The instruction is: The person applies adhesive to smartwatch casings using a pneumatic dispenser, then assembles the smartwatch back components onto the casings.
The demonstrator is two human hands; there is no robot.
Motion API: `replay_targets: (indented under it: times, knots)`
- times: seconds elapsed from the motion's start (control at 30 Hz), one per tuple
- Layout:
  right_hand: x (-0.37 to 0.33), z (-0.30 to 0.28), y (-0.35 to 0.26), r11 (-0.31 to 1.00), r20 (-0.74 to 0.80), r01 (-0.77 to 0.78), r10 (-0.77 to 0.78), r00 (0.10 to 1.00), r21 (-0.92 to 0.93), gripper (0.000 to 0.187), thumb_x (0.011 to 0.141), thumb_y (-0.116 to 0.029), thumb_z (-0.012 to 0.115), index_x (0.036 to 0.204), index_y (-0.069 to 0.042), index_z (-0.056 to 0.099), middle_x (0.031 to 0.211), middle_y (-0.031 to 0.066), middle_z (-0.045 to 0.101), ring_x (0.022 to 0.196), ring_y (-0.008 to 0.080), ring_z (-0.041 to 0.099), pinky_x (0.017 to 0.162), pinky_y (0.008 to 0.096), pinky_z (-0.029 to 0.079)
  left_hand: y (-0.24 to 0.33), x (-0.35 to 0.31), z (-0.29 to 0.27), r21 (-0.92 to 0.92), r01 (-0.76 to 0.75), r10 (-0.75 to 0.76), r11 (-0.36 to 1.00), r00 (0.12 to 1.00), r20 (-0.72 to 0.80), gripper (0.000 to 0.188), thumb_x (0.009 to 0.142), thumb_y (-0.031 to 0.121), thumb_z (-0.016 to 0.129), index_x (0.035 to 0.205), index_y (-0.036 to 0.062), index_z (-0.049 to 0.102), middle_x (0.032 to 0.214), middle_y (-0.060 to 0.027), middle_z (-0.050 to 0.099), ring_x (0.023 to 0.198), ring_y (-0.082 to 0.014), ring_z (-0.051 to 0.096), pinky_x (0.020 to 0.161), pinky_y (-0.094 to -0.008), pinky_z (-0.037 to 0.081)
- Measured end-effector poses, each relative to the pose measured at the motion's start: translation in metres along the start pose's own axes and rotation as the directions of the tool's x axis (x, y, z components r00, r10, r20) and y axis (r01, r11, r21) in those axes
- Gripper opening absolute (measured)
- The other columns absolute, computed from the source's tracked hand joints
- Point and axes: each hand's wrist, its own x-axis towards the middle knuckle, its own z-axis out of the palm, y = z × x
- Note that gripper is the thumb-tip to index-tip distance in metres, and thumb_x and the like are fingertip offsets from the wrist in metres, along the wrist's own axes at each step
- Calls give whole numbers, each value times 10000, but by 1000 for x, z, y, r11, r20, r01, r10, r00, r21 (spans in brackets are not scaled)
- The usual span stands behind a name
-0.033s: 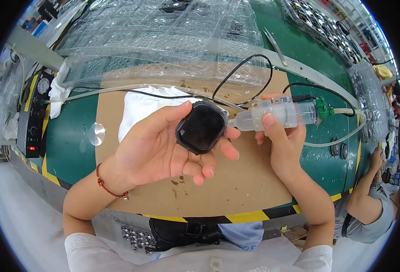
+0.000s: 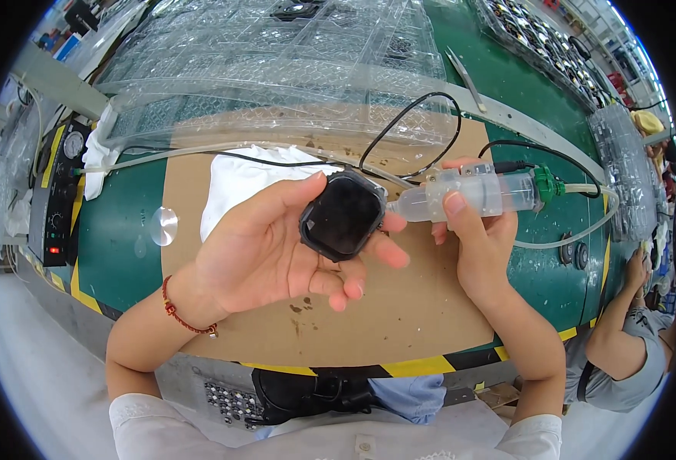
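My left hand point(image 2: 277, 249) holds a black watch case point(image 2: 343, 216) with a dark, rounded-square face turned up; thumb and fingers grip its edges. In my right hand point(image 2: 480, 245) lies a clear dispensing syringe point(image 2: 461, 195) with a green cap point(image 2: 546, 187) at its back end. The syringe points left, and its tip meets or nearly meets the right edge of the watch case; the exact contact is too small to tell. Beneath my hands is a brown cardboard sheet point(image 2: 399, 322), with a crumpled white cloth point(image 2: 234, 184) behind my left hand.
A black dispenser box point(image 2: 54, 192) with a gauge stands at the left, joined to the syringe by a tube. Stacked clear plastic trays point(image 2: 277, 77) fill the back. Tweezers point(image 2: 467, 79) lie behind, two dark round parts point(image 2: 573, 251) at right. A co-worker's arm point(image 2: 618, 314) shows far right.
The watch case has tilted and shifted very slightly in my left hand, whose fingertips moved a little. My right hand and the syringe look unmoved.
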Motion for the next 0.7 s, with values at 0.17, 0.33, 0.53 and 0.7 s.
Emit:
replay_targets:
  times: [0.17,0.33,0.53,0.7]
  knots:
    - [1,0,2,1000,2,7,-7,1000,12,323,800,-205,561,1043,-5,485,790,65,569,532,85,495,454,210,388,-1,1,8,159,-53,66,986,995,-79,560,911,378,305,1241,-73,340,1208,-290,430,864,-301,596,779,-363,497]
    - [1,0,0,993,87,3,-14,996,122,500,810,-269,591,1193,-19,388,979,145,580,602,136,572,498,234,454,-4,1,11,194,-21,42,981,994,-104,548,915,356,315,1262,-67,310,1215,-304,413,976,-364,555,881,-395,452]
    - [3,10,-1,945,140,80,-130,982,316,674,798,-274,624,1298,-54,229,1261,212,400,827,248,618,650,302,513,-8,3,8,183,46,-31,982,996,-87,560,919,370,306,1294,-43,257,1215,-309,409,1000,-385,539,910,-402,431]
    - [2,1,4,964,360,159,-230,904,215,640,762,-65,640,1279,-99,264,1306,187,352,904,230,563,764,332,475,-12,3,8,223,49,-23,974,993,-116,550,925,368,296,1292,-39,257,1194,-287,439,995,-382,542,917,-412,425]
